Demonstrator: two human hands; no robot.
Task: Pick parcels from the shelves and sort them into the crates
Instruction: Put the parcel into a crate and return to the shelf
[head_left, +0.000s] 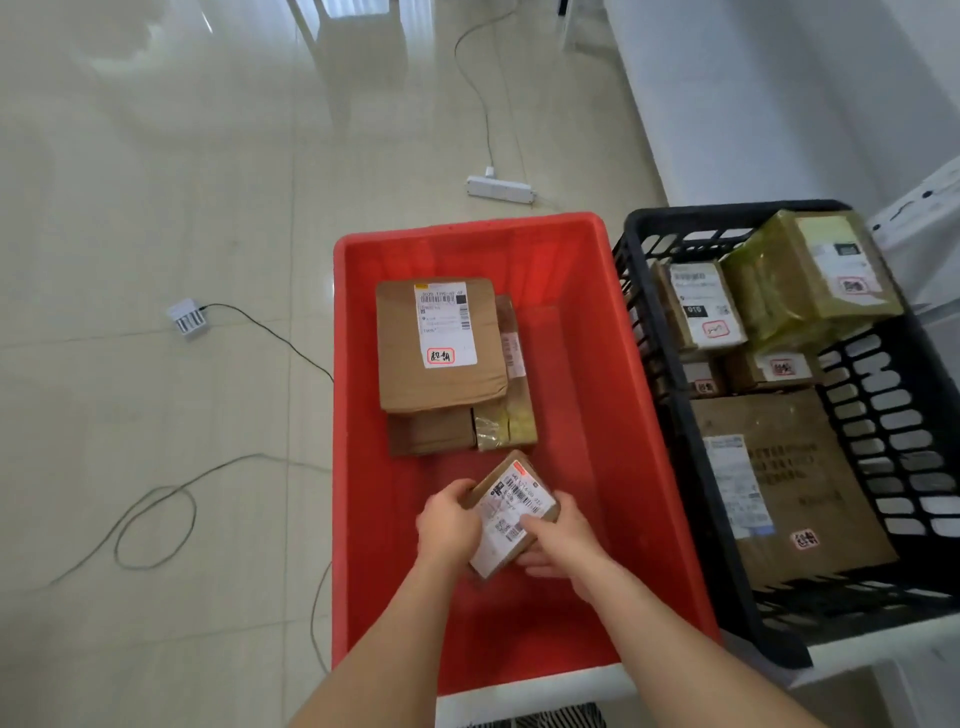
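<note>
A small labelled cardboard parcel (511, 512) is held over the red crate (613, 415) by both hands. It is gripped by curled fingers of the left hand (449, 525) and right hand (558, 543) at opposite edges

Bare forearms, black-and-white striped garment (540, 717)

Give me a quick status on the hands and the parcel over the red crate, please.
Left hand and right hand both grip small parcel over red crate. Parcel stack at far end, landing spot open.
</note>
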